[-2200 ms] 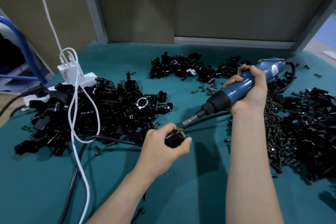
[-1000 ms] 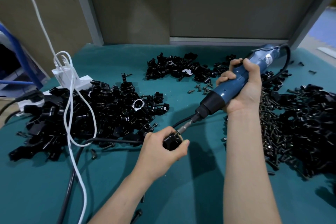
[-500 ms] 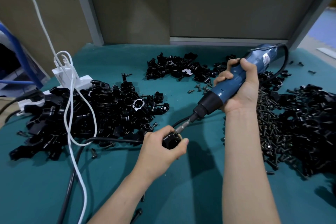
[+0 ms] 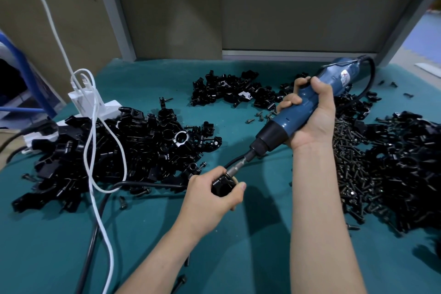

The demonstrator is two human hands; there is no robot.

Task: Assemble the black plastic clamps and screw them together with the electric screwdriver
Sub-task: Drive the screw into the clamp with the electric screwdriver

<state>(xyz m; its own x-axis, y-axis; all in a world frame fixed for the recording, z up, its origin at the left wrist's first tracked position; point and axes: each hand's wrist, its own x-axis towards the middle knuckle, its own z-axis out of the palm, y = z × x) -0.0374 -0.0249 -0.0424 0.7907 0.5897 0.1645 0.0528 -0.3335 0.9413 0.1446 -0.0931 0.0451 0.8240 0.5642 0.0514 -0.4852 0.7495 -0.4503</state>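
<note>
Bench obs., L to R. White plastic power strip w/ plug-in chargers point(image 4: 88, 103) at 10 o'clock on teal bench mat point(image 4: 262, 260); thin white cable point(image 4: 95, 162) loops down from it over large heap of black plastic clamp parts point(image 4: 133, 148) at 9–10 o'clock.

Left hand point(image 4: 210, 198) near bench centre, fingers and thumb curled round one small black plastic clamp point(image 4: 222, 189), held just above mat.

Smaller heap of black clamp pieces point(image 4: 231, 93) at 12 o'clock.

Blue electric screwdriver w/ black collar point(image 4: 285, 120) tilted, bit pointing to 7 o'clock, tip touching top of held clamp. Right hand point(image 4: 315, 124) wrapped fully round its barrel, firm grip.

Pile of loose black screws point(image 4: 353, 169) at 3 o'clock, just beside right forearm. Further heap of black plastic parts point(image 4: 410, 164) at far right edge.
</note>
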